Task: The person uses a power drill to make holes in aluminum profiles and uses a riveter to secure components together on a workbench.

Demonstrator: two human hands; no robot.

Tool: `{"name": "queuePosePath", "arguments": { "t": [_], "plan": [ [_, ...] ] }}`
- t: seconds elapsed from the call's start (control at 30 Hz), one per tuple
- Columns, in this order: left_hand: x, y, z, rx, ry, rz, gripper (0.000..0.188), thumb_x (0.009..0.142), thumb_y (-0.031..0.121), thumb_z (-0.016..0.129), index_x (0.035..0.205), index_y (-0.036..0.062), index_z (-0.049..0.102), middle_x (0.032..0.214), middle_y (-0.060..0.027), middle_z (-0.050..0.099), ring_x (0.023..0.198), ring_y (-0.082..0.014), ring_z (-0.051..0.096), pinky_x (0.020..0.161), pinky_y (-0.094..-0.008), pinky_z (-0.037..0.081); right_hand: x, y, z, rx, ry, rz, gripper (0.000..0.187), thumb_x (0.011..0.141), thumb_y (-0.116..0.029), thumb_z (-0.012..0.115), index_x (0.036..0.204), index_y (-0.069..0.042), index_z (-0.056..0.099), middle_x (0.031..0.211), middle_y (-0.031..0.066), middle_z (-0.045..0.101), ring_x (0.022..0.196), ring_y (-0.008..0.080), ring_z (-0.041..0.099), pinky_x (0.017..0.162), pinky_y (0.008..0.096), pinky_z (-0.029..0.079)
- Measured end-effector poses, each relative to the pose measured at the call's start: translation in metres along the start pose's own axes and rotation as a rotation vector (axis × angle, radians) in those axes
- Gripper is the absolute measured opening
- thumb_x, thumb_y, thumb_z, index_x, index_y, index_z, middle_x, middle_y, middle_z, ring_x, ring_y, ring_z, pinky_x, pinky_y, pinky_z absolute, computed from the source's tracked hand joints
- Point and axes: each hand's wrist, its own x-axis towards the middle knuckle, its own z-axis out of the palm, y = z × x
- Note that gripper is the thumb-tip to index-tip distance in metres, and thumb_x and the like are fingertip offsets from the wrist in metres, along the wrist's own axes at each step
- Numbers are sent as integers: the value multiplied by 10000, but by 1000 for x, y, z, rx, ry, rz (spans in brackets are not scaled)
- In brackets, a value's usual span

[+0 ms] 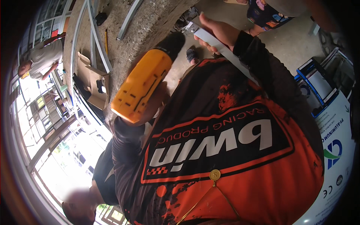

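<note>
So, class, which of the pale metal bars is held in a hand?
The bar in the person's right hand, slanting in front of the dark shirt; the other bars lie on the rough brown surface.

Left of centre, a yellow and black power drill (144,80) is held by the left hand (159,99), which is mostly hidden behind the tool. At upper centre, a pale metal bar (212,40) is gripped by the right hand (225,33). At upper left, metal profiles (99,39) are laid on a rough brown worktop (150,26); an open cardboard box (96,100) is seen nearby. A white printed panel (339,123) is shown at lower right.
</note>
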Motion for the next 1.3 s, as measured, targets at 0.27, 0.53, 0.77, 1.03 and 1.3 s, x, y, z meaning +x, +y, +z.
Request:
{"name": "queuePosePath", "arguments": {
  "t": [0.27, 0.53, 0.77, 1.03, 1.3],
  "plan": [
    [38, -49, -34, 73, 260, 49, 210, 944, 58, 668, 1143, -6, 650, 944, -76, 716, 862, -151, 687, 787, -277, 534, 9, -2, -28, 324, -141, -31, 523, 995, -506, 516, 1209, -34, 589, 769, 14, 565, 500, 102, 535, 471, 260, 444],
    [75, -189, -77, 321, 372, 62, 928, 805, 17, 778, 1562, 69, 244, 1384, -180, 529, 1216, -268, 574, 1011, -383, 491, 75, -40, -53, -328, -62, -127, 389, 899, -98, 683, 1203, -1, 460, 733, 52, 579, 541, 151, 592, 483, 306, 475],
    [114, -273, -113, 728, 339, -223, 885, 834, 84, 703, 1573, 60, 217, 1326, -274, 527, 1163, -464, 567, 914, -520, 524, 204, -126, -104, -504, 330, -247, 464, 860, -210, 738, 1120, 31, 440, 761, 99, 611, 514, 163, 596, 445, 340, 489],
    [166, -316, -154, 890, 348, -91, 900, 774, 103, 754, 1561, 82, 317, 1289, -195, 577, 1178, -427, 554, 987, -479, 487, 188, -272, -53, -494, 293, -675, 438, 978, -93, 623, 1368, -113, 426, 866, 6, 546, 557, 74, 489, 484, 258, 427],
    [190, -277, -187, 656, 483, -377, 878, 741, 81, 786, 1525, 180, 404, 1382, -244, 509, 1294, -437, 480, 1085, -490, 414, 195, -399, -31, -374, 327, -1025, 500, 994, -165, 629, 1423, -37, 407, 992, 26, 568, 599, 86, 505, 497, 245, 418]
  ]
}}
